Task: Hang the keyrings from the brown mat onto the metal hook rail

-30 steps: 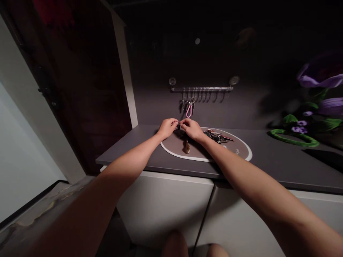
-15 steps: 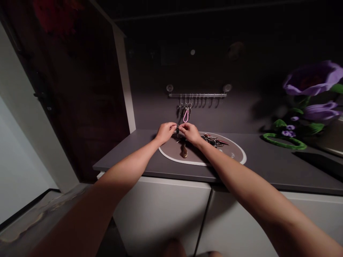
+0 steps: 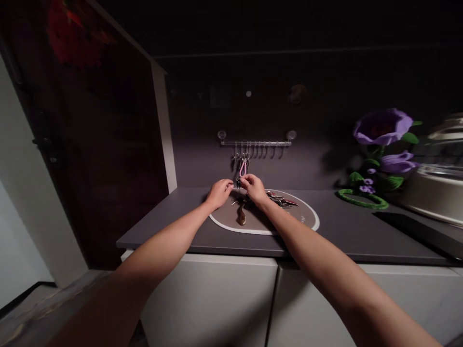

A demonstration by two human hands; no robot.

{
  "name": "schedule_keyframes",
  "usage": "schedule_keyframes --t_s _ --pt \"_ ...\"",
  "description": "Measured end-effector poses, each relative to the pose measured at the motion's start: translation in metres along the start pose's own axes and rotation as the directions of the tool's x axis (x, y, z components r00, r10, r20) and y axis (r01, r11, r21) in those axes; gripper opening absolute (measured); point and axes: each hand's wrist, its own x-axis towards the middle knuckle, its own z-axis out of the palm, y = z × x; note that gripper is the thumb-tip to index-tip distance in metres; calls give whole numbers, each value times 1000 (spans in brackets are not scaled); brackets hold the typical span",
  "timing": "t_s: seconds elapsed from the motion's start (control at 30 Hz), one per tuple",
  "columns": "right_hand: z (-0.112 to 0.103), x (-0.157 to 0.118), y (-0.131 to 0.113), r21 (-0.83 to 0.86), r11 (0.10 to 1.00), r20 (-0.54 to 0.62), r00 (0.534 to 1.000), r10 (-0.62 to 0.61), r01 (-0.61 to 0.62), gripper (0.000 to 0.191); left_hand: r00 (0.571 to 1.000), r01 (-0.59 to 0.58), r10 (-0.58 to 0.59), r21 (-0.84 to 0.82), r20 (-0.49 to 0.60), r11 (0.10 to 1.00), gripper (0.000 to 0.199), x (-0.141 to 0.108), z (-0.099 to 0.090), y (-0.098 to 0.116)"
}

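Dark keys [image 3: 238,183] pinched in right hand [image 3: 253,187] grip, left hand [image 3: 220,192] grip unclear, just beside, mat [image 3: 226,218] lettering [image 3: 303,219] illegible

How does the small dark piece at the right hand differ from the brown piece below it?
The dark piece is held up at the right hand's fingertips; the brown piece lies on the mat.
The dark piece looks black, the brown piece tan-brown.
The dark piece looks shorter than the brown piece.
Both are below the hook rail.
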Motion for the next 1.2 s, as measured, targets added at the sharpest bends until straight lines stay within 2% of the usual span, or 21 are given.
schedule_keyframes --t_s 0.13,0.27,0.47,0.6,0.93,1.07,1.2 --pt "-3 2 -4 147 986 -29 996 88 -83 27 998 -17 15 34 69 999 18 -3 2 2" --pt "-9 4 -10 321 935 -31 985 172 -153 25 992 -24 16 64 128 998 19 -5 2 6" --pt "-19 18 -22 397 897 -107 961 257 -195 11 982 -50 36 68 184 996 20 -6 5 4" --pt "-25 37 -29 351 915 -131 958 256 -196 4 981 -57 45 59 191 997 21 -6 8 1" --pt "-29 80 -50 223 943 -276 912 304 -247 6 980 -74 63 48 190 996 21 -6 9 -2" --pt "-25 93 -46 110 958 -336 897 287 -265 9 980 -67 57 46 191 997 20 -7 8 -1" --pt "-23 107 -34 -89 959 -400 892 213 -269 14 981 -70 61 44 184 997 20 -7 8 -2"
